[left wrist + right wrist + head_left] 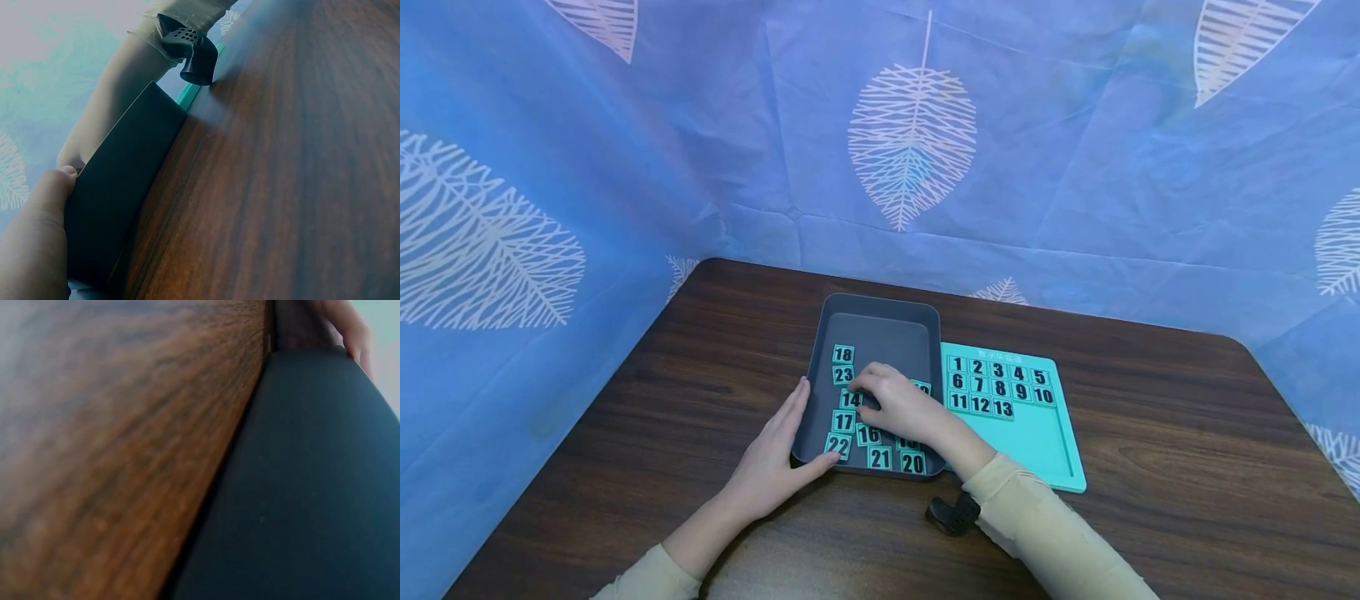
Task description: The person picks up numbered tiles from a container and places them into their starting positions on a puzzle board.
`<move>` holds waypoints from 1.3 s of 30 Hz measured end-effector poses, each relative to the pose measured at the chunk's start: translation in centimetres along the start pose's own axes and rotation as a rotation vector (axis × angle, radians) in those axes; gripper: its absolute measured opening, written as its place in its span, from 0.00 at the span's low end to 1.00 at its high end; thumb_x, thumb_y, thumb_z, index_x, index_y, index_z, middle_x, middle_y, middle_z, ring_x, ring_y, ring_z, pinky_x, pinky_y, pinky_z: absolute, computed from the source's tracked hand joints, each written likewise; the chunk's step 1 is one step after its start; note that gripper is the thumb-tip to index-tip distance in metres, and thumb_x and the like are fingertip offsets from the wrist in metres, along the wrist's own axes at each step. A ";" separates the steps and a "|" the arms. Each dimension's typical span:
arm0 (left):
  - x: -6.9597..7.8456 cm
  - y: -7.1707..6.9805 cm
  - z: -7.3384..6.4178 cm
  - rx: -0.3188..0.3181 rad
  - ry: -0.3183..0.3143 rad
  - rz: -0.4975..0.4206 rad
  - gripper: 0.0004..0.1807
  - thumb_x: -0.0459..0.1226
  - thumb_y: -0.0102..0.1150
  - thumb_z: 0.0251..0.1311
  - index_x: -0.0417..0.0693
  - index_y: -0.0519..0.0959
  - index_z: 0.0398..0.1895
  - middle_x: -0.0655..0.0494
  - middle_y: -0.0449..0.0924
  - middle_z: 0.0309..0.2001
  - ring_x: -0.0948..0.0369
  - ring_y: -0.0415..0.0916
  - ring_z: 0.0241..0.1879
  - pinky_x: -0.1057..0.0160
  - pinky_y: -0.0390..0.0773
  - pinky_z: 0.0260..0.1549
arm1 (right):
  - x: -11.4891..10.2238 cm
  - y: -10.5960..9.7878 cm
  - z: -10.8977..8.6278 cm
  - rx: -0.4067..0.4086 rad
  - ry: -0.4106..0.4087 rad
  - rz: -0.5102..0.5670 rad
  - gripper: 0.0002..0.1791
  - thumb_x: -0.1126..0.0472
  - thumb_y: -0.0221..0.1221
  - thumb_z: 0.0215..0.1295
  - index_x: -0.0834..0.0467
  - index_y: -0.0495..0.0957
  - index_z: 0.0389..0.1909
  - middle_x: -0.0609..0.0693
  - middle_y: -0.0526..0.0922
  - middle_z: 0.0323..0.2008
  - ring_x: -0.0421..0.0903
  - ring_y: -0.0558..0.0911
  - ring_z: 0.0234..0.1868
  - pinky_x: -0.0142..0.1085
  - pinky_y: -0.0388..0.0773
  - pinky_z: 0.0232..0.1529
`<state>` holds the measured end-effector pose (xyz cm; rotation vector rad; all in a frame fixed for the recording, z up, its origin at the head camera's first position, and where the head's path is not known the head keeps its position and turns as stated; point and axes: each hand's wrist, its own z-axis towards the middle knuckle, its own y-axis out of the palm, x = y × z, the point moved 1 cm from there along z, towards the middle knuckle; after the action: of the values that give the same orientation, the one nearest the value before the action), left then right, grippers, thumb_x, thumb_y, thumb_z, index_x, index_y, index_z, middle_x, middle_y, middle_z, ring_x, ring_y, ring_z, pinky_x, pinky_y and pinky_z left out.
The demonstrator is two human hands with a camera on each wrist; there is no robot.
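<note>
A dark grey tray [880, 305] holds several loose turquoise number tiles, among them 18, 23, 17, 22, 21 and 20. My right hand [904, 406] reaches into it, pinching the number 14 tile [848, 399] between thumb and a bent finger. Parts of some tiles are hidden under this hand. Along the tray's left side lies my left hand [767, 467], fingers straight against the wall and thumb over the front rim. In the left wrist view the thumb [47, 194] touches the rim. The right wrist view mostly shows the tray's outer wall [300, 481].
Right of the tray, and touching it, lies a turquoise number board [1037, 442] with tiles 1 to 13 in its upper rows. A black wrist device [953, 513] sits by the right sleeve. The dark wooden table [1187, 450] meets a blue leaf-patterned cloth [1037, 150] behind.
</note>
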<state>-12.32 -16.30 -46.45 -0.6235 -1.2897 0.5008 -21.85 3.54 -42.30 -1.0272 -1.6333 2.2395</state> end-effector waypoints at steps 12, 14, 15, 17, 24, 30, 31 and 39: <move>0.2 0.0 0.1 -0.008 0.002 0.008 0.53 0.62 0.57 0.56 0.59 0.40 0.77 0.57 0.39 0.76 0.52 0.44 0.72 0.37 0.59 0.59 | 0.1 0.0 0.0 -0.012 0.029 -0.003 0.17 0.65 0.61 0.62 0.60 0.79 0.52 0.52 0.77 0.49 0.46 0.77 0.48 0.37 0.77 0.45; 0.2 0.0 0.1 -0.011 0.000 0.007 0.53 0.62 0.57 0.56 0.59 0.40 0.77 0.58 0.39 0.76 0.52 0.44 0.72 0.38 0.59 0.59 | 0.1 -0.1 0.0 -0.015 0.041 -0.002 0.17 0.65 0.62 0.62 0.60 0.79 0.53 0.53 0.78 0.49 0.46 0.78 0.47 0.37 0.77 0.45; 0.2 0.1 0.1 -0.012 -0.001 0.008 0.53 0.62 0.57 0.56 0.59 0.40 0.77 0.58 0.39 0.76 0.52 0.44 0.72 0.38 0.59 0.59 | 0.1 -0.1 -0.1 -0.012 0.045 -0.004 0.17 0.65 0.62 0.61 0.60 0.79 0.53 0.53 0.78 0.48 0.45 0.78 0.47 0.37 0.77 0.44; 0.2 0.1 0.0 -0.010 0.001 0.010 0.53 0.62 0.57 0.56 0.58 0.40 0.77 0.57 0.40 0.76 0.51 0.44 0.72 0.37 0.59 0.59 | -0.1 -0.2 -0.2 -0.003 0.048 -0.012 0.17 0.65 0.62 0.61 0.60 0.79 0.52 0.52 0.78 0.48 0.45 0.78 0.46 0.37 0.77 0.43; 0.2 0.2 0.0 0.002 0.015 0.012 0.53 0.62 0.58 0.56 0.58 0.41 0.77 0.55 0.41 0.76 0.51 0.45 0.72 0.39 0.60 0.59 | -1.1 -2.6 -1.8 0.081 0.057 -0.029 0.19 0.66 0.63 0.60 0.60 0.78 0.53 0.51 0.76 0.49 0.45 0.76 0.47 0.37 0.76 0.43; 0.1 0.0 -0.1 0.013 0.028 0.017 0.54 0.62 0.59 0.56 0.56 0.40 0.77 0.55 0.41 0.76 0.51 0.45 0.72 0.39 0.59 0.60 | -0.4 -5.4 -4.4 0.158 0.079 -0.019 0.20 0.67 0.64 0.58 0.61 0.78 0.53 0.52 0.75 0.49 0.47 0.76 0.44 0.39 0.76 0.40; 0.1 0.0 -0.1 0.013 0.030 0.018 0.54 0.61 0.59 0.55 0.56 0.40 0.77 0.55 0.41 0.76 0.51 0.45 0.72 0.39 0.58 0.60 | 0.0 -5.7 -4.9 0.175 0.086 -0.023 0.20 0.67 0.64 0.58 0.61 0.78 0.53 0.52 0.75 0.48 0.48 0.76 0.44 0.39 0.77 0.41; 0.1 -0.1 -0.1 0.017 0.035 0.027 0.54 0.61 0.59 0.56 0.53 0.41 0.77 0.54 0.41 0.76 0.50 0.44 0.72 0.39 0.58 0.61 | 3.4 -7.7 -9.7 0.253 0.183 0.014 0.21 0.70 0.63 0.56 0.62 0.77 0.53 0.54 0.76 0.47 0.52 0.78 0.42 0.46 0.78 0.39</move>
<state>-12.22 -16.37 -46.34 -0.6336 -1.2441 0.5207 -20.23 15.64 -38.34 -1.1373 -1.2368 2.2145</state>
